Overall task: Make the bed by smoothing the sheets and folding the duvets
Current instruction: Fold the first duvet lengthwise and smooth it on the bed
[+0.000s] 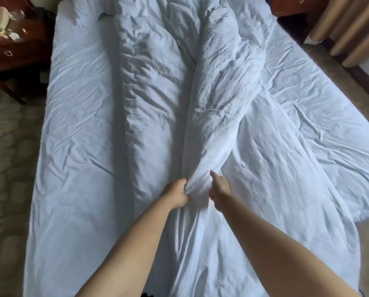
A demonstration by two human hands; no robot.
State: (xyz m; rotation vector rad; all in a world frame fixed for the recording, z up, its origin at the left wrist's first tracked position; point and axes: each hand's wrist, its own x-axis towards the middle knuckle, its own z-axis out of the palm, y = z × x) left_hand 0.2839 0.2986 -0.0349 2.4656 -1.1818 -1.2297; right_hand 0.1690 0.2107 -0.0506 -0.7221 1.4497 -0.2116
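Soft, dim daylight; slight motion blur, wide-angle bending at edges.

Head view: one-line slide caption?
Left hand and right hand grip a bunched white duvet on the bed sheet.

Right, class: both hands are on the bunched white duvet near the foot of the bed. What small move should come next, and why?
Probably draw the gathered fold toward the right. The left hand and right hand pinch the duvet, which lies rumpled in two long ridges down the middle, leaving the sheet bare.
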